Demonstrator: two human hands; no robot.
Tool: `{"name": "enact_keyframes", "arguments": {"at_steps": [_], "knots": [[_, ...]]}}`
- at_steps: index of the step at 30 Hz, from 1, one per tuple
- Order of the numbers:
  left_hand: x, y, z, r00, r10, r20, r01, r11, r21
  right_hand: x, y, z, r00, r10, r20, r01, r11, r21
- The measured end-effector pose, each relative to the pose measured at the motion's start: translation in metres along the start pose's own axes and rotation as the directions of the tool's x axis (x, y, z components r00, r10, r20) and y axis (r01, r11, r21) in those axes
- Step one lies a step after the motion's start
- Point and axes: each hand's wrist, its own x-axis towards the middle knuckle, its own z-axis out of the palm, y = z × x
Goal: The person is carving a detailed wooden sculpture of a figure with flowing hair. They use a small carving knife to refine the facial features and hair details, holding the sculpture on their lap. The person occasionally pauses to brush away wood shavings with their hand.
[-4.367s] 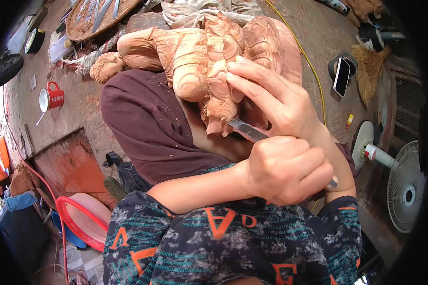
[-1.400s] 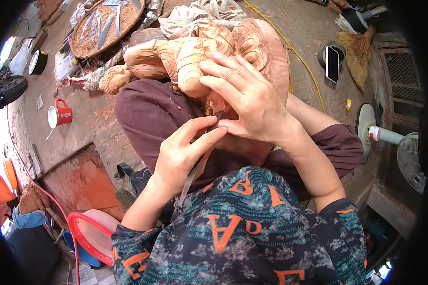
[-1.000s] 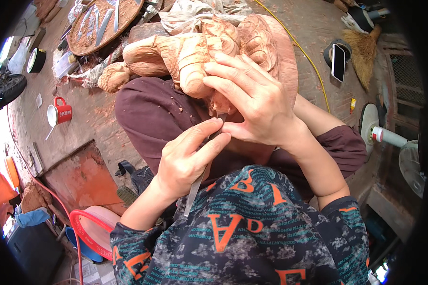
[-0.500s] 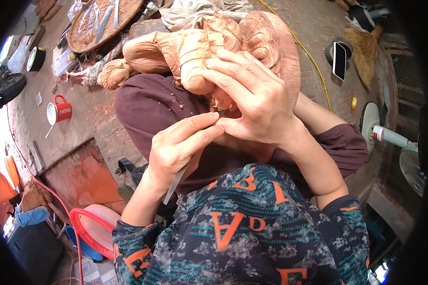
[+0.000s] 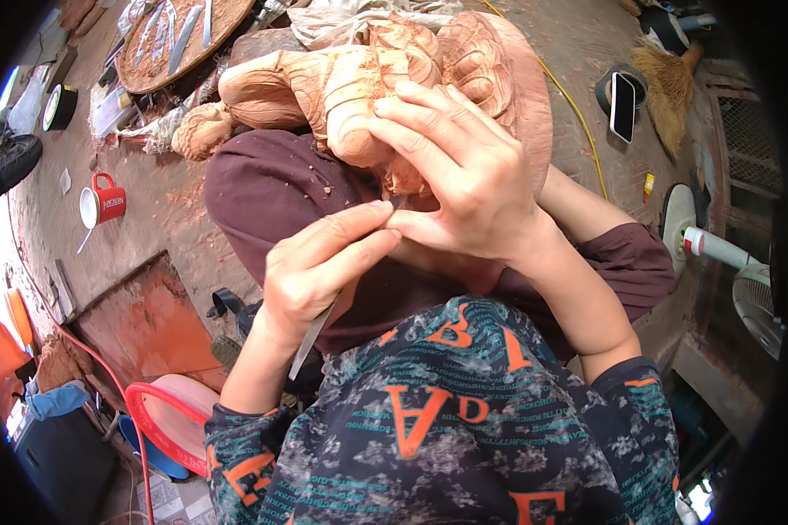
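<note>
Above the floor [image 5: 136, 247], the left hand [image 5: 302, 273] grips a chisel [image 5: 311, 338].

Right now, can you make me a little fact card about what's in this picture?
Left hand: pinches a metal tool
Right hand: fingers on the carving, thumb beside the left fingertips
Carving: brown wood, in front of the person
Tray: round, top left, holding metal tools
Mug: red, at left
Phone: dark screen, at right
Fan: far right

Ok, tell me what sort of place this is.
Probably a carving workshop: a carved wooden figure lies under the right hand, the left hand holds a metal tool, and a tray bears blades.
</note>
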Motion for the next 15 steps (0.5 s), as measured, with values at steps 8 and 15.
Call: {"name": "enact_keyframes", "arguments": {"at_steps": [8, 15], "knots": [[-0.003, 0.002, 0.007, 0.997, 0.069, -0.037, -0.068, 0.997, 0.026, 0.001, 0.003, -0.003, 0.999, -0.034, 0.034, 0.034, 0.999, 0.007], [0.002, 0.015, 0.007, 1.0, 0.006, 0.016, -0.007, 0.999, 0.044, 0.003, 0.006, -0.009, 0.998, -0.041, 0.051, 0.037, 0.996, 0.08]]}}
